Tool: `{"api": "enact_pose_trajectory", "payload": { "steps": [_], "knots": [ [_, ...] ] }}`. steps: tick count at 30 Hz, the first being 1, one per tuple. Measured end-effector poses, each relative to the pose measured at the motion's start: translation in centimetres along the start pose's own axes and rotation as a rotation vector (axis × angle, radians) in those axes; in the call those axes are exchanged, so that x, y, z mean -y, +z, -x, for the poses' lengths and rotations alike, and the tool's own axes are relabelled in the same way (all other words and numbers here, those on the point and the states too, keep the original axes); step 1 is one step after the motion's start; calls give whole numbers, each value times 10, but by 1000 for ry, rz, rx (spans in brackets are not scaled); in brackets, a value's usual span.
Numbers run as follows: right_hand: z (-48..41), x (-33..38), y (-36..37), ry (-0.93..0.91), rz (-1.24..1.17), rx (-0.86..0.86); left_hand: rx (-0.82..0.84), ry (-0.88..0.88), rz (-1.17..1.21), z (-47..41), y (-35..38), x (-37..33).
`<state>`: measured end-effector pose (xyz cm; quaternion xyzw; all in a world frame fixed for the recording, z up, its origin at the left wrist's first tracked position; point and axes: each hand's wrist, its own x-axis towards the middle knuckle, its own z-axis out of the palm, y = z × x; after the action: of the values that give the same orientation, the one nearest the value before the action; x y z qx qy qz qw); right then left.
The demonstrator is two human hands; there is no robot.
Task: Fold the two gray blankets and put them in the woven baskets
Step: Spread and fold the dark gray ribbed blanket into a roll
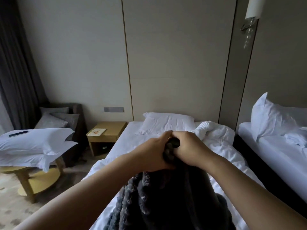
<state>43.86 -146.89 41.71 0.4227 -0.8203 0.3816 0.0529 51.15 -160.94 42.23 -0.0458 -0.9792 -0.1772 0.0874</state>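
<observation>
A dark gray fuzzy blanket (166, 201) hangs down from both of my hands over the white bed (126, 140). My left hand (154, 151) and my right hand (189, 146) are side by side, held out in front of me, and each grips the bunched top edge of the blanket. The fabric falls in folds toward the bottom of the view. No woven basket and no second blanket show in this view.
A white pillow (167, 122) and a crumpled duvet (214, 133) lie at the head of the bed. A wooden nightstand (108, 135) stands to its left. Two pillows (36, 143) are stacked on a round table (39, 180). A second bed (282, 153) is on the right.
</observation>
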Motion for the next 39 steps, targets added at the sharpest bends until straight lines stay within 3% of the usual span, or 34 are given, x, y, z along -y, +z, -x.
{"api": "enact_pose_trajectory", "payload": {
  "steps": [4, 9, 18, 23, 25, 28, 32, 35, 39],
  "knots": [
    [11, -31, 2, 67, 87, 37, -209, -86, -24, -6, -6, 16],
    [39, -107, 6, 336, 179, 56, -382, -190, -5, -13, -13, 49],
    [81, -185, -31, 684, 128, -54, -358, -403, 25, -17, 5, 100],
    [87, -203, -42, 887, 296, -76, -311, -442, -15, -19, 19, 111],
    [87, -208, -42, 983, 96, -150, -294, -426, -6, -21, 26, 113],
    [81, -207, -43, 1109, -471, -325, -295, -394, 0, -25, 34, 119],
    [73, -207, -58, 1083, -1087, -675, -374, -523, 63, -23, 34, 139],
    [79, -219, -62, 1054, -1095, -661, -353, -623, 107, -15, 42, 156],
    [110, -244, -24, 1139, -783, -272, -168, -703, 80, 4, 88, 170]
  ]
}}
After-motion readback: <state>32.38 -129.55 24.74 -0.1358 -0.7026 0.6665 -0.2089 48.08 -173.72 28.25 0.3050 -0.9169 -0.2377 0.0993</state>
